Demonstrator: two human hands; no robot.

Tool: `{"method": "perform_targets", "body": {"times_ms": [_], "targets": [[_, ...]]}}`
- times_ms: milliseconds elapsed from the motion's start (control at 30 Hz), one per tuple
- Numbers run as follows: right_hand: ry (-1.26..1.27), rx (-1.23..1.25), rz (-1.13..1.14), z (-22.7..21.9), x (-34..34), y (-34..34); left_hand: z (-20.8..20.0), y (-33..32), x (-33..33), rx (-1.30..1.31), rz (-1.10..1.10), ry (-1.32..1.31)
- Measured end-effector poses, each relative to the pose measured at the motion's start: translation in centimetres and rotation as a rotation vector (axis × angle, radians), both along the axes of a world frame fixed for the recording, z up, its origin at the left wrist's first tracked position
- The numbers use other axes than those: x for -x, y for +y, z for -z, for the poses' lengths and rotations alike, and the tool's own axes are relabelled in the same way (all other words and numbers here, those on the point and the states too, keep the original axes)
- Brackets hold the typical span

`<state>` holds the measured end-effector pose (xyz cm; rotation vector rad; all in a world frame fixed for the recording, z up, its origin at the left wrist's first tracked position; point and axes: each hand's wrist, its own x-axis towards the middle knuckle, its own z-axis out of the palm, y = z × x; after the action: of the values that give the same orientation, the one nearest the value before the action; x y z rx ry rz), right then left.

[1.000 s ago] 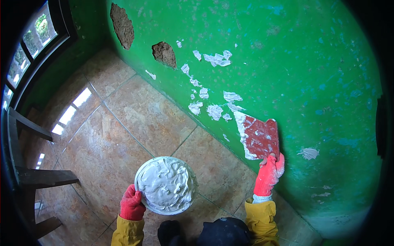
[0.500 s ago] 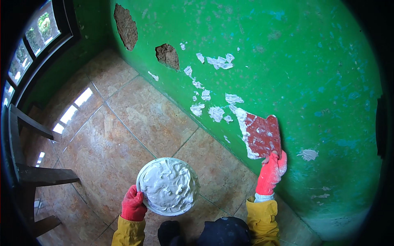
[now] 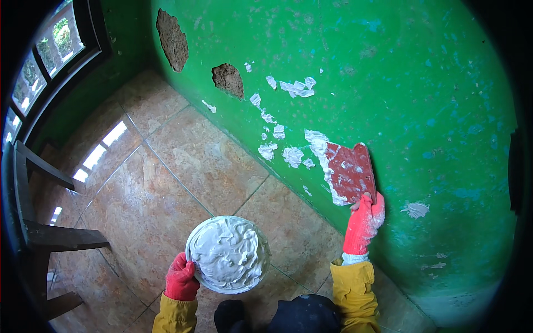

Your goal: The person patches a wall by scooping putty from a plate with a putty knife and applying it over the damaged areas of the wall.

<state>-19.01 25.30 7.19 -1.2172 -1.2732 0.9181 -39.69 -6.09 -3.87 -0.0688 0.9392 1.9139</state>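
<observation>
Right hand (image 3: 364,223), gripping scraper (image 3: 351,172), shifted farther along wall (image 3: 411,122); paste (image 3: 320,149) now meets white patch (image 3: 315,135). Left hand (image 3: 182,277) holds full bowl (image 3: 230,291).

A flat red spreader (image 3: 352,173), its left edge thick with white paste (image 3: 328,176), lies against the green wall (image 3: 427,144); a round, pale tub (image 3: 219,289) holds rippled paste.

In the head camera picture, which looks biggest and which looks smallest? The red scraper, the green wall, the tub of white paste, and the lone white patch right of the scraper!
1. green wall
2. tub
3. red scraper
4. lone white patch
</observation>
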Motion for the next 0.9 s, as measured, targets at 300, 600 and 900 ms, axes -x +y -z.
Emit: {"method": "perform_targets", "body": {"times_ms": [300,600,900], "targets": [[0.014,-0.054,0.006,1.6,-3.7,-1.2,0.1,0.0,0.1,0.024,0.005,0.015],[0.006,-0.015,0.078,1.7,-3.3,0.5,-0.1,-0.2,-0.1,0.011,0.014,0.021],[0.016,0.014,-0.022,1.4,-1.6,0.1,-0.7,0.0,-0.2,0.029,0.006,0.047]]}}
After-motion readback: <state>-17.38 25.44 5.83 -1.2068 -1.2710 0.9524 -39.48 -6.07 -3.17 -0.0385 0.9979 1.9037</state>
